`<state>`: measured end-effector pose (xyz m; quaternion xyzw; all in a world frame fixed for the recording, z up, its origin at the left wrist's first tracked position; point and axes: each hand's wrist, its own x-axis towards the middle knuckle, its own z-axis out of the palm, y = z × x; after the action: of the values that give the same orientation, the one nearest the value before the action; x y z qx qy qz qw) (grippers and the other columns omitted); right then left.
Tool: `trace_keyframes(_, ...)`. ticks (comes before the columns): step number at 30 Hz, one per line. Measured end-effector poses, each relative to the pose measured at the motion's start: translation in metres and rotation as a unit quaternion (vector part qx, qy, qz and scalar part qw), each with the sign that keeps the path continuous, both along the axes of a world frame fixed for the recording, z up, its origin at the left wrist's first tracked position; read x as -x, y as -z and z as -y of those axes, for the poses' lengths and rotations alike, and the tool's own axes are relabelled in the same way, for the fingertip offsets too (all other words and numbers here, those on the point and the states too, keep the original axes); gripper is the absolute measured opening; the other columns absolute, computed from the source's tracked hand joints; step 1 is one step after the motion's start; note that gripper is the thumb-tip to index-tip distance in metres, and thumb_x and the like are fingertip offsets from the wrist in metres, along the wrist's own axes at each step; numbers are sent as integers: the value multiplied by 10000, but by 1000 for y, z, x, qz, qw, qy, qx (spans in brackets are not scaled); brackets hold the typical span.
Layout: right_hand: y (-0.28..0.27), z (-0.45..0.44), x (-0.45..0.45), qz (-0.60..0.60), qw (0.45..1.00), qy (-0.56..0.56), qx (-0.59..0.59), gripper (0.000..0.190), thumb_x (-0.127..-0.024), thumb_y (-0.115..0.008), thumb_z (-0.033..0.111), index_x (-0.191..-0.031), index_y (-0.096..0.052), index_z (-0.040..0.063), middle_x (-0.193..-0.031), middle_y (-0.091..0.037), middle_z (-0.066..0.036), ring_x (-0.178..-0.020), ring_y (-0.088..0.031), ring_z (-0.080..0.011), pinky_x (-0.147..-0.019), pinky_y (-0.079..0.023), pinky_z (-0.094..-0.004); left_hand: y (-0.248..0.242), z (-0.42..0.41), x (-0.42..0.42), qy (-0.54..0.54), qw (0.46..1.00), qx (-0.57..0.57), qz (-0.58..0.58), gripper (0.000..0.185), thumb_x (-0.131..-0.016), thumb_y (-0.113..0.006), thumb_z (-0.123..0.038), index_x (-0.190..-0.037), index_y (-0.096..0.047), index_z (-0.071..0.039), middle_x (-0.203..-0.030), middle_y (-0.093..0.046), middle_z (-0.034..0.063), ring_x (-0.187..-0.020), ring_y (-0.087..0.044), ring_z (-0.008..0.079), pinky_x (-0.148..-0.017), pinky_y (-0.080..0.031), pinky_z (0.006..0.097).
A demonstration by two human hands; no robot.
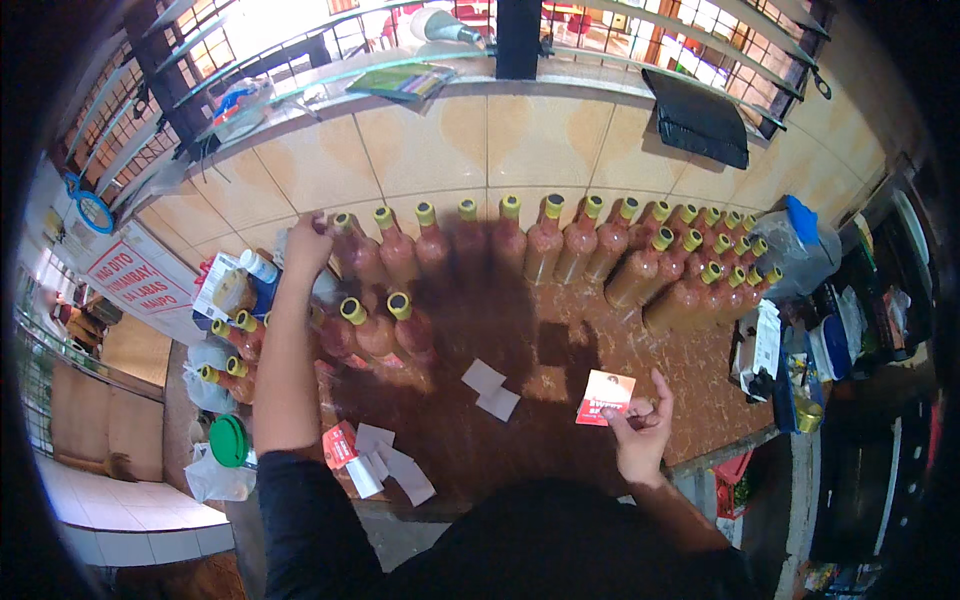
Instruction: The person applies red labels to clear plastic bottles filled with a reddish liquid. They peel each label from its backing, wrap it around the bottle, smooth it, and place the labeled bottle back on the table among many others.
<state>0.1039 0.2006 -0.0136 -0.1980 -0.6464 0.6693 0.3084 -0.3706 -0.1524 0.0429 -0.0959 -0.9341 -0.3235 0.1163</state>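
Note:
My right hand [645,435] holds a red and white printed label [606,396] by its lower edge, between thumb and fingers, above the brown table [480,450]. Stretched out to the back left, my left hand [309,241] is beside the neck of a yellow-capped glass bottle [360,255]; whether its fingers grip anything is hidden. Filled bottles with yellow-rimmed caps stand in a long row along the wall, several deep at the right. Nearer me at the left are more bottles [373,330]. Blank pale labels [486,377] lie mid-table, and a loose pile of labels [401,472] lies near the front left.
A tiled wall [427,150] and louvred window bound the back. At the left are a white-capped container [259,265], a green lid [229,440] and plastic bags [217,476]. A white box [757,349] and a clear plastic bag [799,255] stand at the right.

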Motion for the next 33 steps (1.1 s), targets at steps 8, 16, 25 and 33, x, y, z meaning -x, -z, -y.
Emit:
trace_keyframes(8,15,-5,9,9,1000,24,17,939,-824,-782,-124,-1594,-268,35,-872,-702,-31,-839,-656,-91,-837,-534,-270,48,-12,83,155,936,25,315,453,-857,-839,-317,-1154,-731,8,-1103,-752,134,-974,-676,249,-902,-541,408)
trace_keyframes(16,22,-2,5,27,998,-29,43,757,-825,-805,-109,-1480,-432,-39,-964,-773,-114,-895,-729,-145,-853,-583,-303,115,39,114,233,958,106,129,393,-917,-788,-355,-1124,-713,-30,-1005,-758,132,-917,-690,245,-828,-544,444)
trace_keyframes(25,38,-12,-7,11,996,-80,34,189,-887,-764,-91,-1066,-716,-54,-1001,-778,-105,-896,-718,-122,-842,-590,-288,-86,44,-5,109,994,-8,29,433,-1001,-694,-352,-1192,-638,32,-1056,-733,169,-992,-702,260,-871,-543,398)
trace_keyframes(33,24,-4,-2,-5,998,-55,32,88,-903,-759,-65,-966,-714,-23,-914,-762,-65,-830,-696,-94,-767,-576,-266,-209,23,-154,282,852,-399,-189,483,-1065,-558,-465,-1285,-521,-36,-1143,-681,169,-1043,-685,275,-924,-550,406)
